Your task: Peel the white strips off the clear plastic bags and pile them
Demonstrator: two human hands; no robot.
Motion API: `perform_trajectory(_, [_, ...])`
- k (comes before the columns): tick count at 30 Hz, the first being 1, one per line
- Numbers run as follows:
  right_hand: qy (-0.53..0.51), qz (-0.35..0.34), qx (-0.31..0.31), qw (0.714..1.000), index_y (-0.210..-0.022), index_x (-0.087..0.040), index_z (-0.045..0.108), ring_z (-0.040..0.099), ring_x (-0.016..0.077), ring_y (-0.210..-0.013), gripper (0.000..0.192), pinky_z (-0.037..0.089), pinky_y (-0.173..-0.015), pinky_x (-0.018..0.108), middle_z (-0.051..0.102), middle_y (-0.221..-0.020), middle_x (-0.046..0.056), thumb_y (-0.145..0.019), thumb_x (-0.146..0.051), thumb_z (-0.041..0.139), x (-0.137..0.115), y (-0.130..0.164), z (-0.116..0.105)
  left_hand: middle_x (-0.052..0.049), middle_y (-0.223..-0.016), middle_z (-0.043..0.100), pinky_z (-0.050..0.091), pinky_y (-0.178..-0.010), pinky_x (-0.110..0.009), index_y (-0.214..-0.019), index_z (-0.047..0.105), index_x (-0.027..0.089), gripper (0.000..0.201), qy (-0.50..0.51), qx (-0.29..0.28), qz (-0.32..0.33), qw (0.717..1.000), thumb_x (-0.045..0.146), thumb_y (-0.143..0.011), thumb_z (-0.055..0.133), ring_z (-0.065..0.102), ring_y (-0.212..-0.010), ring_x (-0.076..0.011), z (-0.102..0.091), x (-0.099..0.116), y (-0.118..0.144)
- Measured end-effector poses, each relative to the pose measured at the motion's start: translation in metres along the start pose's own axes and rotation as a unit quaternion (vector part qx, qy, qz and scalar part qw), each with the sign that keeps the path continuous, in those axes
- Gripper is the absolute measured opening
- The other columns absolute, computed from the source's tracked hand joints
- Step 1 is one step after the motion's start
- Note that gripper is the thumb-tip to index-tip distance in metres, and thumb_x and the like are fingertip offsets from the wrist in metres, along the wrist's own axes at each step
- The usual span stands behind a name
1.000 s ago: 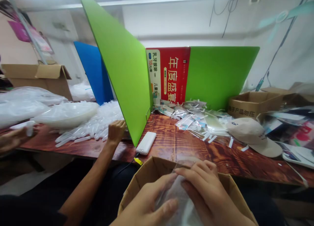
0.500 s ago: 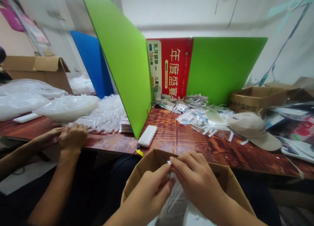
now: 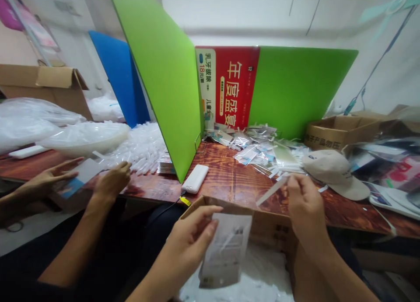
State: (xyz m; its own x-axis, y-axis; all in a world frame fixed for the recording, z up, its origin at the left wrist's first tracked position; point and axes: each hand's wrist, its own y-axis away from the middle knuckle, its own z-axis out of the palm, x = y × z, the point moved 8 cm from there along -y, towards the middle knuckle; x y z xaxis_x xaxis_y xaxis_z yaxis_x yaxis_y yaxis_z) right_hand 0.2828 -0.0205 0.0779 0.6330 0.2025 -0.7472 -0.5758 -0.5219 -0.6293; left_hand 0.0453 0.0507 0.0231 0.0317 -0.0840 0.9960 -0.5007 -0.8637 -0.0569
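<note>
Holding a clear packet (image 3: 225, 249) over the packet-filled cardboard box (image 3: 272, 230).

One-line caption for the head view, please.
Left hand holds a clear packet over a cardboard box; right hand pinches a white strip.

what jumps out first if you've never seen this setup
The tall green divider cutting across the wooden table, with a red poster behind it. Nearer, the left hand holds a clear packet over a cardboard box; the right hand pinches a white strip.
</note>
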Motion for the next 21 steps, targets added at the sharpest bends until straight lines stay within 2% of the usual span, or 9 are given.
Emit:
perform_trajectory(2, [-0.054,0.058,0.041,0.996,-0.086,-0.020,0.055,0.053,0.0159,-0.065,0.021,0.042,-0.062,0.028,0.055,-0.071,-0.001,-0.095,-0.038,0.049,0.011,0.000,-0.015,-0.003,-0.080,0.073,0.050,-0.061,-0.022,-0.099,0.065,0.018,0.032,0.087,0.052,-0.028,0.994,0.042,-0.079,0.070,0.067,-0.073,-0.0190,-0.011,-0.004,-0.004])
perform_trajectory(4, [-0.075,0.050,-0.003,0.996,-0.089,-0.021,0.056,0.057,0.0162,-0.069,0.017,0.045,-0.064,0.027,0.059,-0.074,0.000,-0.093,-0.037,0.054,0.004,0.006,-0.013,-0.003,-0.082,0.073,0.052,-0.064,-0.024,-0.100,0.061,0.018,0.037,0.141,0.106,-0.036,0.984,0.044,-0.076,0.074,0.068,-0.075,-0.0197,-0.020,-0.005,-0.006])
perform_trajectory(7, [-0.044,-0.025,-0.255,0.966,-0.092,-0.021,0.061,0.060,0.0160,-0.069,0.008,0.045,-0.060,0.025,0.065,-0.078,0.002,-0.090,-0.025,0.054,-0.020,0.026,0.022,-0.004,-0.085,0.073,0.054,-0.066,-0.026,-0.101,0.057,0.018,0.043,0.171,0.155,-0.031,0.972,0.044,-0.073,0.077,0.070,-0.078,-0.0212,-0.029,-0.004,-0.006])
perform_trajectory(9, [-0.023,-0.081,-0.466,0.881,-0.082,-0.020,0.064,0.058,0.0142,-0.063,0.013,0.042,-0.056,0.023,0.065,-0.072,0.001,-0.088,-0.018,0.052,-0.033,0.054,0.049,-0.004,-0.086,0.074,0.054,-0.064,-0.026,-0.103,0.057,0.019,0.044,0.167,0.153,-0.031,0.974,0.043,-0.073,0.077,0.071,-0.078,-0.0218,-0.029,-0.005,-0.005])
perform_trajectory(11, [-0.012,-0.075,-0.572,0.817,-0.070,-0.019,0.062,0.052,0.0116,-0.054,0.021,0.036,-0.050,0.022,0.060,-0.061,-0.002,-0.088,-0.020,0.051,-0.032,0.070,0.061,-0.004,-0.084,0.075,0.054,-0.062,-0.026,-0.106,0.056,0.019,0.046,0.163,0.134,-0.038,0.977,0.044,-0.073,0.077,0.071,-0.077,-0.0224,-0.026,-0.006,-0.005])
perform_trajectory(12, [-0.010,-0.049,-0.578,0.814,-0.066,-0.018,0.060,0.049,0.0108,-0.052,0.025,0.033,-0.048,0.022,0.057,-0.058,-0.002,-0.089,-0.023,0.052,-0.028,0.070,0.063,-0.004,-0.083,0.075,0.055,-0.062,-0.026,-0.107,0.056,0.018,0.047,0.161,0.126,-0.039,0.978,0.044,-0.073,0.078,0.071,-0.076,-0.0225,-0.025,-0.007,-0.004])
perform_trajectory(14, [-0.016,0.017,-0.522,0.852,-0.065,-0.018,0.059,0.049,0.0112,-0.053,0.030,0.032,-0.047,0.022,0.057,-0.058,-0.002,-0.090,-0.032,0.053,-0.019,0.058,0.063,-0.004,-0.082,0.075,0.055,-0.062,-0.026,-0.109,0.057,0.018,0.049,0.160,0.115,-0.039,0.980,0.044,-0.072,0.078,0.072,-0.076,-0.0226,-0.023,-0.006,-0.004])
perform_trajectory(17, [-0.073,0.095,-0.426,0.897,-0.089,-0.017,0.066,0.061,0.0170,-0.073,0.024,0.046,-0.063,0.026,0.068,-0.082,0.004,-0.088,-0.040,0.059,-0.006,0.044,0.062,-0.005,-0.083,0.076,0.056,-0.064,-0.027,-0.115,0.058,0.018,0.055,0.181,0.075,-0.058,0.979,0.043,-0.070,0.080,0.073,-0.078,-0.0235,-0.014,-0.006,-0.006])
perform_trajectory(21, [-0.250,0.237,-0.425,0.837,-0.114,-0.020,0.066,0.064,0.0177,-0.084,0.040,0.052,-0.072,0.030,0.070,-0.097,0.006,-0.082,-0.044,0.069,0.007,0.050,0.077,-0.006,-0.083,0.077,0.056,-0.065,-0.027,-0.117,0.061,0.019,0.056,0.222,0.002,-0.107,0.969,0.036,-0.068,0.082,0.073,-0.074,-0.0215,0.004,-0.006,-0.007])
